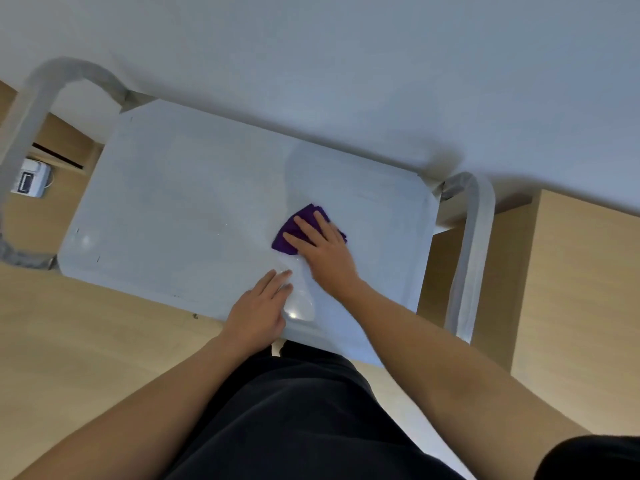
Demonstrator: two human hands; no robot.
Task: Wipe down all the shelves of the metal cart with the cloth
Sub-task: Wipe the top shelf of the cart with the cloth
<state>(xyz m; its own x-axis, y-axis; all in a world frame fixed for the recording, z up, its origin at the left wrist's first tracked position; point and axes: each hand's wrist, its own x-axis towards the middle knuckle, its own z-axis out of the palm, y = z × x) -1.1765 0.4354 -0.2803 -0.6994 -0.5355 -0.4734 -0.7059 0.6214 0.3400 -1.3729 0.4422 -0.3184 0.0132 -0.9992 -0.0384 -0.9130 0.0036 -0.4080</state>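
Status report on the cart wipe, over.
Right hand flat, pressing folded purple cloth on grey metal cart's top shelf. Left hand flat on shelf's near edge. Nothing blocking the cloth.

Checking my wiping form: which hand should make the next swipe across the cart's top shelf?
Likely right: the right hand lies flat on the purple cloth; the left hand rests on the bare top shelf, holding nothing.

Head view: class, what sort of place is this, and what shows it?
Likely an indoor room, perhaps an office or workroom: a silver metal cart beside a plain white wall, on a pale wood-look floor.
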